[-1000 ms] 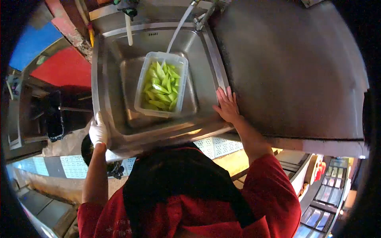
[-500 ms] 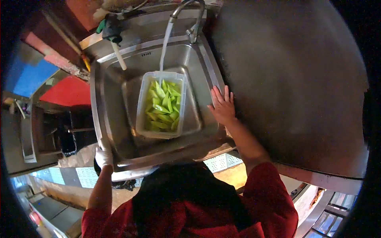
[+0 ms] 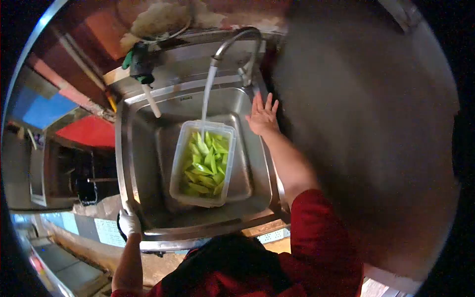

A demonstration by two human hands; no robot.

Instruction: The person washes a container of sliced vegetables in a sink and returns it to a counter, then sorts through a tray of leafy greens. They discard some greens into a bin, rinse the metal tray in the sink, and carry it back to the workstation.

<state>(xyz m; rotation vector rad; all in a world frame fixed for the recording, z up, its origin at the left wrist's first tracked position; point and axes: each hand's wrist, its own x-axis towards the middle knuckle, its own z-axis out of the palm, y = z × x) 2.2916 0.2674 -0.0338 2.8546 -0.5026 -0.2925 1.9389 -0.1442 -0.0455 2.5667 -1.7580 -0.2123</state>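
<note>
Two hands here. On the left, one left hand [image 3: 129, 222] in a white glove sat at the near-left corner of one steel sink [image 3: 123, 168], fingers bent against the rim; couldn't tell if they were really gripping it. Well beyond those fingers, one pale rod [image 3: 152, 101] poked over the basin, with one black-and-green thing [image 3: 142, 62] at its top. One clear plastic tub [image 3: 199, 201] stood in the basin, between the two sets of fingers. Looked pretty fresh: cloudy rim, sitting slightly skewed, loaded with light green pieces [image 3: 210, 161], slant-cut, pointy, wet and shiny. Too many overlapped for an honest count. One stream of water [image 3: 208, 94] ran into its far end from one curved faucet [image 3: 232, 40], beyond the right fingers. The one right hand [image 3: 263, 118] was bare, fingers spread wide by the sink's right edge; touching or not, no idea. Right of those: one big dull worktop [image 3: 366, 148].
</note>
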